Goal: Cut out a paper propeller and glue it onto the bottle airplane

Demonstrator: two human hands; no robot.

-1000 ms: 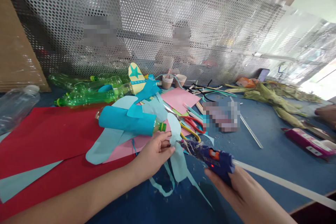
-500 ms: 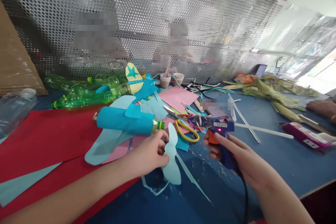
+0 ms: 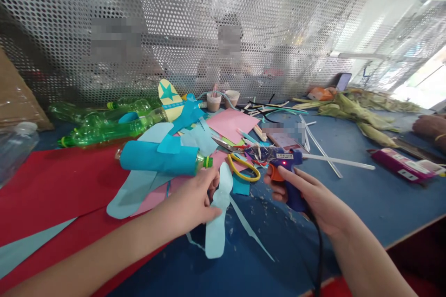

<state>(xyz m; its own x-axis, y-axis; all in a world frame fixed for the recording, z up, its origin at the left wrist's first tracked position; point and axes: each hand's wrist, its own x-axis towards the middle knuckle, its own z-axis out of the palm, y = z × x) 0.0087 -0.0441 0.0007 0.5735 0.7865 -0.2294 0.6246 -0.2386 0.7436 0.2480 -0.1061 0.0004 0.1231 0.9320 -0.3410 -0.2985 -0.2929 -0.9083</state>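
My left hand (image 3: 195, 202) pinches a light blue paper propeller cutout (image 3: 216, 222) at its middle, just below the green cap of a bottle wrapped in blue paper (image 3: 158, 158). My right hand (image 3: 310, 195) grips a blue hot glue gun (image 3: 284, 167), held upright with its nozzle pointing left toward the scissors. A white glue stick (image 3: 339, 161) sticks out behind the gun. Light blue paper wings (image 3: 130, 192) lie under the wrapped bottle.
Yellow-handled scissors (image 3: 242, 167), pink paper (image 3: 230, 123) and red sheets (image 3: 52, 181) lie on the blue table (image 3: 365, 195). Green bottles (image 3: 104, 127) and a star-marked paper tail (image 3: 170, 97) sit behind. Corn husks (image 3: 358, 113), a purple box (image 3: 400, 164) and another person's hand (image 3: 430, 127) are at the right. Perforated metal screen (image 3: 209, 23) behind.
My right hand turned the glue gun from lying low and pointing left to upright, and lifted it farther from me. The left hand brought the propeller cutout closer to the bottle cap.
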